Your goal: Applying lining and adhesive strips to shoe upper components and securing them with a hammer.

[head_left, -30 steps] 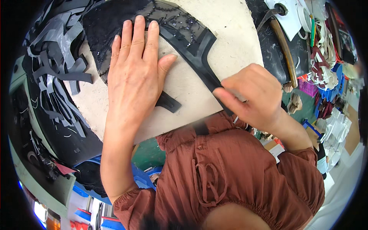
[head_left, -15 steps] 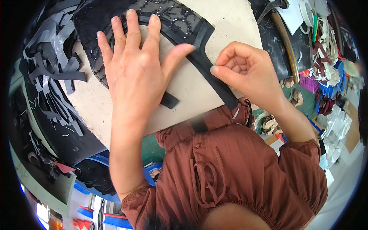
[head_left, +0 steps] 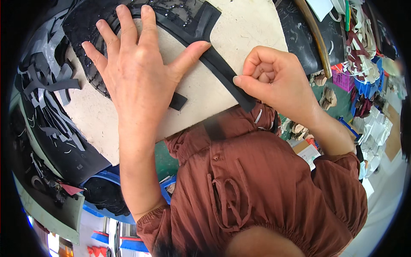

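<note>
Two hands are laid on a pale board (head_left: 239, 38) — the left hand (head_left: 137, 73) spread flat on black fabric (head_left: 92, 30), the right hand (head_left: 274, 81) pinching a black strip (head_left: 222, 70).

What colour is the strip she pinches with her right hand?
Black. The strip runs under the right hand across the pale board, clearest in the head view.
</note>
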The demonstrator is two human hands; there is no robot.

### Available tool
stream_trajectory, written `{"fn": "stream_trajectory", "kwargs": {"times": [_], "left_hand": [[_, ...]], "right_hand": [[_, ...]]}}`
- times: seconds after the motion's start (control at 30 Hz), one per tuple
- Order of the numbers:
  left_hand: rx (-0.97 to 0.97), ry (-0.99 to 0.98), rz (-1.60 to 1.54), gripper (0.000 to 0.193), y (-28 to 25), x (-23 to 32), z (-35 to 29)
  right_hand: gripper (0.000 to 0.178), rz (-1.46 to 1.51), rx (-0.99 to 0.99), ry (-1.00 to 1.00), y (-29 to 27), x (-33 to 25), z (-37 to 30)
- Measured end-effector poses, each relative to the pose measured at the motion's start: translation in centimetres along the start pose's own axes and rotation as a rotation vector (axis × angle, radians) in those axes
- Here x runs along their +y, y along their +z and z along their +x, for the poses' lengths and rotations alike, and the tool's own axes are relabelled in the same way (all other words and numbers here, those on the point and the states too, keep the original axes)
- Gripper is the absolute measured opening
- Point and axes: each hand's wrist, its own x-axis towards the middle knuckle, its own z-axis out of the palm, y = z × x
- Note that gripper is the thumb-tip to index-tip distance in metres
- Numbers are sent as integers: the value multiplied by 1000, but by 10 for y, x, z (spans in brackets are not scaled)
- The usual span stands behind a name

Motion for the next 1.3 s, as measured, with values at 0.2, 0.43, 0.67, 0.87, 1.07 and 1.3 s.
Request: {"fn": "stream_trajectory", "kwargs": {"times": [0.2, 0.43, 0.67, 0.87, 1.07, 1.3], "left_hand": [[9, -5, -4, 96, 0, 0, -3], [7, -4, -13, 95, 2, 0, 0], [20, -31, -38, 93, -5, -4, 0], [12, -43, -91, 96, 0, 0, 2], [0, -48, -118, 96, -6, -4, -3], [-27, -67, -135, 98, -10, -8, -3]], "right_hand": [[15, 83, -94, 156, -3, -13, 0], [22, -519, -45, -111, -15, 1, -16], [20, -565, 333, -527, -72, 5, 23], [26, -1134, 793, -489, -112, 55, 74], [26, -1080, 931, -593, -112, 42, 76], [21, -728, 597, -877, -47, -52, 15]]}}
